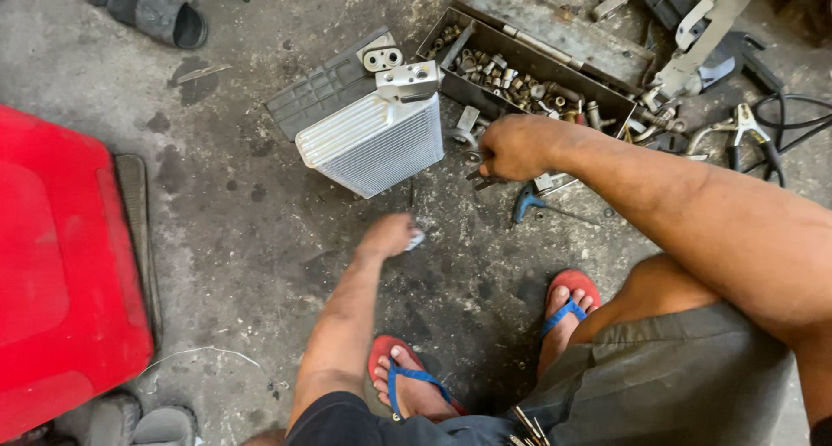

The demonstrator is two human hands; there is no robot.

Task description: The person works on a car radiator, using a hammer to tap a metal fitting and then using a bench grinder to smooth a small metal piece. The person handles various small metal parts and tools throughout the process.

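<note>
Head view puts us straight above a grimy concrete floor, and our landmark is the silver finned radiator core lying tilted in the middle of the scene. Just below that core, our left hand is down at the floor, forearm stretched straight out from the knee, wrist bent, fingers curled over a small pale object that peeks out at the knuckles; the hand is blurred, so we cannot tell what the object is or how firmly it is pinched. To the right of the core, our right hand is closed into a loose fist, knuckles up, the arm coming in long and diagonal from the lower right corner. That fist sits over a scatter of small metal tools, and dark tips poke out beneath it, though we can't make out exactly what it grips. Just below the fist lies a blue-handled tool. Beyond the core's right edge sits a long metal tray packed with bolts and fittings. Far left of the core, a red panel. Well below the core, our feet in red sandals with blue straps.
</note>
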